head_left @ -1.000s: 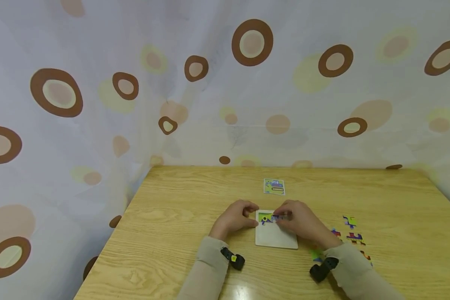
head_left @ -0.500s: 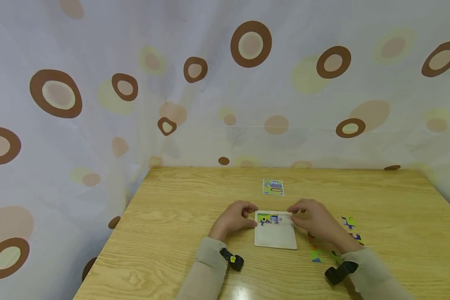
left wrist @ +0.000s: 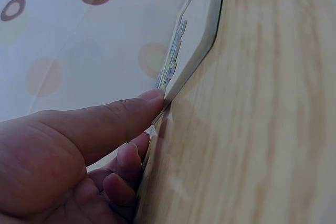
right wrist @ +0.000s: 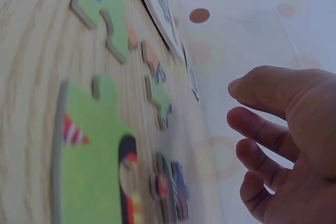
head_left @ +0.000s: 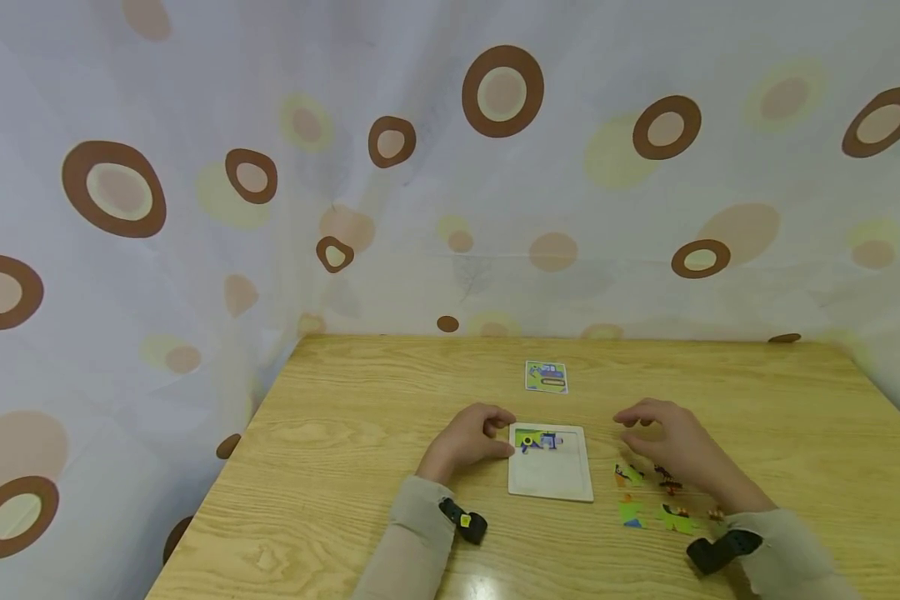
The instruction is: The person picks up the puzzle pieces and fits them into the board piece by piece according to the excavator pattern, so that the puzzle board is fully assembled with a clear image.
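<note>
A white square puzzle tray (head_left: 551,475) lies on the table, with joined jigsaw pieces (head_left: 542,440) along its upper left showing a purple and green picture. My left hand (head_left: 468,437) grips the tray's left side, index finger near the top corner and thumb lower down. In the left wrist view the thumb (left wrist: 121,116) presses on the tray's edge (left wrist: 197,59), other fingers curled. My right hand (head_left: 671,442) is over the table right of the tray, fingers loosely bent and holding nothing. Loose jigsaw pieces (head_left: 677,518) lie below it; a green one (right wrist: 94,156) is close in the right wrist view.
A small picture card (head_left: 546,377) of a purple vehicle lies behind the tray. The wooden table (head_left: 360,400) meets a white curtain (head_left: 420,192) with brown rings at the back and left. More loose pieces (head_left: 630,510) lie to the tray's right.
My right hand has left the joined pieces in the tray and moved right, over the loose pieces. A purple piece stays in the tray's top row. My left hand has kept its place.
</note>
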`<state>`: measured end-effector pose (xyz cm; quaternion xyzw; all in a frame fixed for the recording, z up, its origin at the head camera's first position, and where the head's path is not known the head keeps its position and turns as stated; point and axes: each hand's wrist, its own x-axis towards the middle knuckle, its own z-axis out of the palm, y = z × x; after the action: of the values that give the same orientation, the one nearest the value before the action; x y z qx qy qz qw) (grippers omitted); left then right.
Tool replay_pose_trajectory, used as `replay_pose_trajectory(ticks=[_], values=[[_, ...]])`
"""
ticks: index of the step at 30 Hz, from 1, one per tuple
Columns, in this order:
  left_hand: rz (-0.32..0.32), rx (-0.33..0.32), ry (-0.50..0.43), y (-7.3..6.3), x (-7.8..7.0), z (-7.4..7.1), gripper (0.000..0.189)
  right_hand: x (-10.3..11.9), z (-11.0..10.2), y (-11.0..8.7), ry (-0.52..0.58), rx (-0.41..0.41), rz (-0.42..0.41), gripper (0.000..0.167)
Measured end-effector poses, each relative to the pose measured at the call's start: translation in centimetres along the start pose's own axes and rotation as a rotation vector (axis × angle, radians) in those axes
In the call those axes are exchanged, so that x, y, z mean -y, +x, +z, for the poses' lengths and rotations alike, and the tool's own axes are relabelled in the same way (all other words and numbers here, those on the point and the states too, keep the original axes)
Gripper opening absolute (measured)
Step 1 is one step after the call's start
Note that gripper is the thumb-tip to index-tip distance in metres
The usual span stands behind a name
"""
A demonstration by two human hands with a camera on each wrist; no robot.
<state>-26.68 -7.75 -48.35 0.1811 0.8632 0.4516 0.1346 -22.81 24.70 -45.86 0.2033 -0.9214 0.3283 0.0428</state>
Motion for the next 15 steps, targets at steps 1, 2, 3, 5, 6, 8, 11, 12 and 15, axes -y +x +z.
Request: replay_pose_trajectory(ticks=[1, 2, 3, 5, 6, 8, 11, 12, 15], values=[[-0.002, 0.000, 0.001, 0.0, 0.0, 0.0, 0.040, -0.1, -0.2, -0.1, 0.000, -0.001, -0.001, 0.021], [-0.004, 0.000, 0.003, 0.0, 0.0, 0.0, 0.040, -0.3, -0.3, -0.2, -0.002, -0.003, -0.001, 0.022], [-0.005, 0.000, 0.004, 0.0, 0.0, -0.1, 0.040, -0.4, -0.5, -0.3, -0.006, -0.002, 0.000, 0.022], [-0.001, 0.000, 0.005, 0.0, 0.0, -0.1, 0.040, -0.7, -0.9, -0.5, -0.006, 0.003, 0.012, 0.024], [0.000, 0.001, 0.008, 0.0, 0.0, -0.1, 0.040, -0.9, -1.1, -0.7, -0.006, 0.004, 0.020, 0.024], [0.001, 0.003, 0.010, 0.0, 0.0, -0.1, 0.041, -1.2, -1.6, -0.9, -0.011, 0.003, 0.039, 0.026], [0.008, 0.005, 0.009, 0.0, 0.0, -0.1, 0.040, -1.9, -2.4, -1.4, -0.019, -0.005, 0.062, 0.028], [0.004, 0.006, 0.010, 0.0, -0.1, -0.1, 0.041, -2.2, -2.6, -1.5, -0.025, -0.009, 0.067, 0.028], [0.002, 0.003, 0.007, 0.1, 0.0, 0.0, 0.040, -3.2, -3.4, -1.7, -0.030, -0.003, 0.087, 0.030]])
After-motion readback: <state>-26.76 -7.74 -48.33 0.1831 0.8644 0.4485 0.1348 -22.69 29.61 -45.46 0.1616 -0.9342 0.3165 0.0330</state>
